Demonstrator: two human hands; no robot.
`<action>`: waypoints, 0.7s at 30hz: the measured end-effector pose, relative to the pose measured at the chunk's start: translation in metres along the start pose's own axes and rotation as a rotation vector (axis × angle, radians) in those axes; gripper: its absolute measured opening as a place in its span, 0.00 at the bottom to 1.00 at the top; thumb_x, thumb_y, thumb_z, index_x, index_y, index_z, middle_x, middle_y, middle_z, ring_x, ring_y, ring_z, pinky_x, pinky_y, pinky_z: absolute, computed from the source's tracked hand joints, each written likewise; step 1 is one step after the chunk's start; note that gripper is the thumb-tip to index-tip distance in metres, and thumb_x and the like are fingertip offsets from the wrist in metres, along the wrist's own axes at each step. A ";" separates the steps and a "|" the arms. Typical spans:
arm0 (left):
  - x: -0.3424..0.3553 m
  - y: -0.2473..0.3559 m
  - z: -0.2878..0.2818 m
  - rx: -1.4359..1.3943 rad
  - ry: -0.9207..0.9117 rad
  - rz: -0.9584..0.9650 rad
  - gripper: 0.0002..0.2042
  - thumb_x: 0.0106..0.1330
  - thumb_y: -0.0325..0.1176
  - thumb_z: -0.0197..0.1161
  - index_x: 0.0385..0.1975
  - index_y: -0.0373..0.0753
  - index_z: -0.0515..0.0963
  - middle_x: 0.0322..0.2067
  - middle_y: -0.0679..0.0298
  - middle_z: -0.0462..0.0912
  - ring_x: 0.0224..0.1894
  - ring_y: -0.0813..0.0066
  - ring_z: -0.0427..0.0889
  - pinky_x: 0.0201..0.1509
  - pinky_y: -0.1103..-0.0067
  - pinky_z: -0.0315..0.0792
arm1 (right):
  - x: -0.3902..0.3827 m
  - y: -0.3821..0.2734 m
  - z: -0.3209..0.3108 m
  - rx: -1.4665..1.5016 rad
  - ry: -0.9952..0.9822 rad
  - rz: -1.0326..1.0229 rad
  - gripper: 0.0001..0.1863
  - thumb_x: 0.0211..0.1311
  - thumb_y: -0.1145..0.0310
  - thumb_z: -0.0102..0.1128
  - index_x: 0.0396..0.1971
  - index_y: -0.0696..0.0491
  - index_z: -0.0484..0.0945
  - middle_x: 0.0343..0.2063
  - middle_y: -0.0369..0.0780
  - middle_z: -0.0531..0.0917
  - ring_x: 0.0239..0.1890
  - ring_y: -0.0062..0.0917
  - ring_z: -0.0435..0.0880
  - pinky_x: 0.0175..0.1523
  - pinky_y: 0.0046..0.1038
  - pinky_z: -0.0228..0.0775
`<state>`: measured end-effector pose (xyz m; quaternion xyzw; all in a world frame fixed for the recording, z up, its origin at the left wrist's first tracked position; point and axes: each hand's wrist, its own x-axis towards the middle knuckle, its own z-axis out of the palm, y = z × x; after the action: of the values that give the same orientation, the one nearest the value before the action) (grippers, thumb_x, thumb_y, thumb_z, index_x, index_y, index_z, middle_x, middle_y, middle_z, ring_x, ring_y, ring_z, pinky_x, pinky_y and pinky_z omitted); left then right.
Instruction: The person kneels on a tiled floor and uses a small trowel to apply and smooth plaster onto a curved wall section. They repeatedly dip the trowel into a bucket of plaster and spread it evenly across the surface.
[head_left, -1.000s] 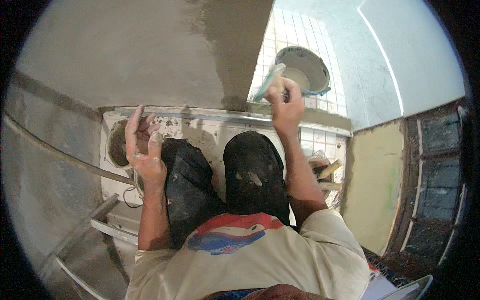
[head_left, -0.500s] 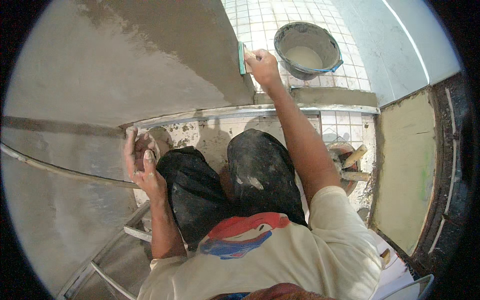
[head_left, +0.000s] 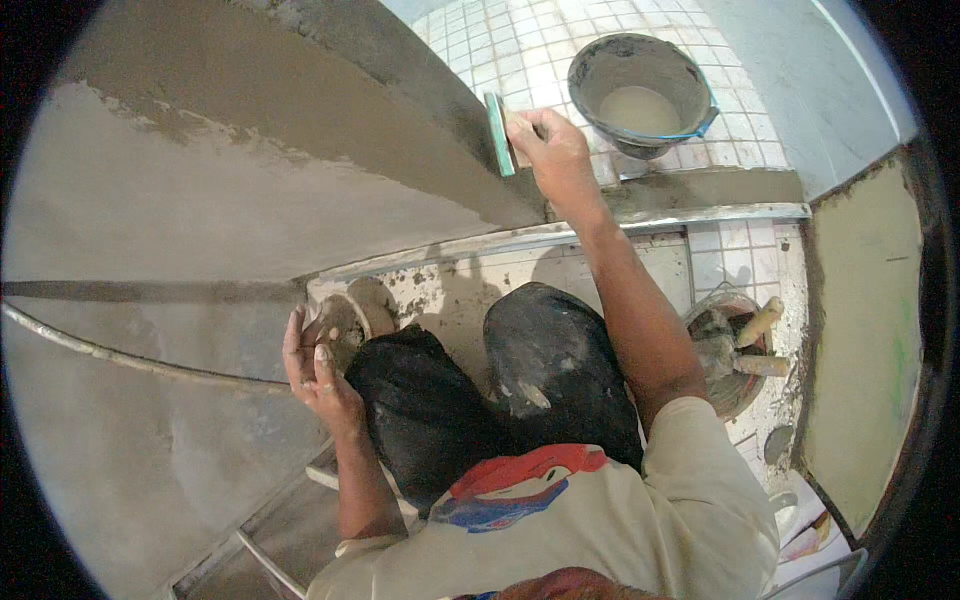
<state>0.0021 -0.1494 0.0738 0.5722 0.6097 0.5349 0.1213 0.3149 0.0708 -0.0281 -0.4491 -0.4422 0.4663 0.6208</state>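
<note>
My right hand (head_left: 555, 160) grips a small tool (head_left: 499, 135) with a green edge and a light handle, held at the edge of the grey plastered wall (head_left: 250, 170), where a darker damp band runs. A dark bucket (head_left: 635, 125) with blue on its rim and pale slurry inside stands on white tiles just right of it. My left hand (head_left: 320, 365) is raised by my left knee, mortar on its fingers, which are apart and loosely curled with nothing in them. A mortar-smeared container (head_left: 355, 320) lies just beyond it, partly hidden.
Right of my knees sits a container (head_left: 725, 395) with wooden-handled tools (head_left: 760, 365). A metal strip (head_left: 750, 211) edges the ledge ahead. A long bar (head_left: 150, 362) crosses the left side, with rails (head_left: 265, 555) below. A cream board (head_left: 860, 340) stands at right.
My right arm has reached forward, bringing the tool from over the bucket leftward to the wall's edge. My left hand has lowered slightly. The view has shifted, showing more tiled floor.
</note>
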 end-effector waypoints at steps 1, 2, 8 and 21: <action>0.000 0.001 0.000 0.014 -0.008 -0.003 0.29 0.80 0.39 0.59 0.74 0.26 0.68 0.68 0.44 0.78 0.64 0.56 0.82 0.66 0.63 0.78 | -0.003 -0.025 0.006 0.034 -0.038 -0.070 0.20 0.73 0.60 0.69 0.52 0.63 0.86 0.41 0.43 0.90 0.44 0.23 0.87 0.51 0.30 0.79; 0.002 -0.001 0.001 0.022 -0.014 -0.004 0.29 0.80 0.38 0.59 0.74 0.26 0.68 0.67 0.44 0.78 0.64 0.57 0.82 0.66 0.63 0.78 | -0.005 -0.048 0.014 0.064 -0.074 -0.145 0.20 0.73 0.60 0.69 0.52 0.64 0.85 0.41 0.42 0.90 0.44 0.23 0.86 0.51 0.30 0.79; 0.002 0.010 0.010 0.035 -0.024 -0.011 0.28 0.79 0.37 0.59 0.74 0.27 0.69 0.62 0.46 0.82 0.62 0.59 0.83 0.66 0.64 0.77 | 0.027 -0.007 0.013 -0.222 -0.030 -0.142 0.17 0.71 0.61 0.71 0.44 0.62 0.86 0.36 0.44 0.88 0.39 0.26 0.86 0.47 0.33 0.79; 0.004 0.007 0.014 0.031 0.009 0.036 0.27 0.79 0.36 0.59 0.73 0.28 0.70 0.65 0.46 0.80 0.63 0.58 0.83 0.65 0.63 0.78 | 0.034 -0.035 0.014 -0.325 -0.058 -0.270 0.17 0.73 0.58 0.70 0.45 0.59 0.87 0.32 0.40 0.88 0.34 0.22 0.83 0.43 0.30 0.78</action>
<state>0.0152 -0.1407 0.0757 0.5827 0.6080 0.5299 0.0999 0.3136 0.1000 0.0133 -0.4663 -0.5856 0.3142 0.5839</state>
